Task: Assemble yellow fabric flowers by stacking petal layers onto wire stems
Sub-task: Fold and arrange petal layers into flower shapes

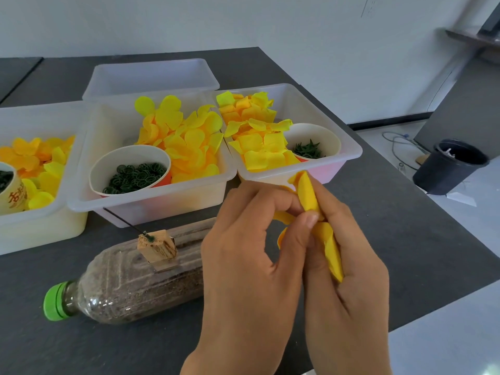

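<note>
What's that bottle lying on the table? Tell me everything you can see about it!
The bottle is clear plastic with a bright green screw cap on, and it looks packed with brown, grainy stuff. It lies on its side on the dark grey table, cap pointing toward the left, in front of the white bins. A small wooden block sits on top of it, with a thin dark wire stuck in, slanting up to the left. The left hand covers its far end.

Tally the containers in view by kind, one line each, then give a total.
White plastic bins: 4
Paper cups: 3
Bottle with a green cap: 1
Black bucket on the floor: 1
Total: 9
</note>
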The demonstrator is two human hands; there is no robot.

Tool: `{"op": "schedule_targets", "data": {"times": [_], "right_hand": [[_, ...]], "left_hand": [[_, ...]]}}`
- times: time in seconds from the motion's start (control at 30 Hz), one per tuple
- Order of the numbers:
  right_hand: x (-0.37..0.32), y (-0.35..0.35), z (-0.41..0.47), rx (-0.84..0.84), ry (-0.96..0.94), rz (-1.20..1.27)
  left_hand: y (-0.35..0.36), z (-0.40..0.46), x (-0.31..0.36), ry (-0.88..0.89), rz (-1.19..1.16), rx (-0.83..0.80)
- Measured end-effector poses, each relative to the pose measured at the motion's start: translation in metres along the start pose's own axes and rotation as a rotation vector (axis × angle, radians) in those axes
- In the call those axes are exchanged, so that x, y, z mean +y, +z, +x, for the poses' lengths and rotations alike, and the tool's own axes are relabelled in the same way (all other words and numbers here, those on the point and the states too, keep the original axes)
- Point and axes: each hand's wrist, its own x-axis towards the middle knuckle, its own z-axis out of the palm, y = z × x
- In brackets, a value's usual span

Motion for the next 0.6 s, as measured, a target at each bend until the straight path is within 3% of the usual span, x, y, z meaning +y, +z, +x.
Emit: {"op": "schedule_targets", "data": {"times": [0.23,0.6], "right_hand": [[0.0075,0.0009,-0.0052,-0.005,0.053,-0.109],[0.0064,-0.0076,-0.0049,-0.115,0.135,0.077]], "left_hand": [[-0.0004,-0.0016,-0.0032,-0.071,-0.031,0.049],[-0.001,0.0012,-0.0095,-0.059,-0.024,0.046]]}}
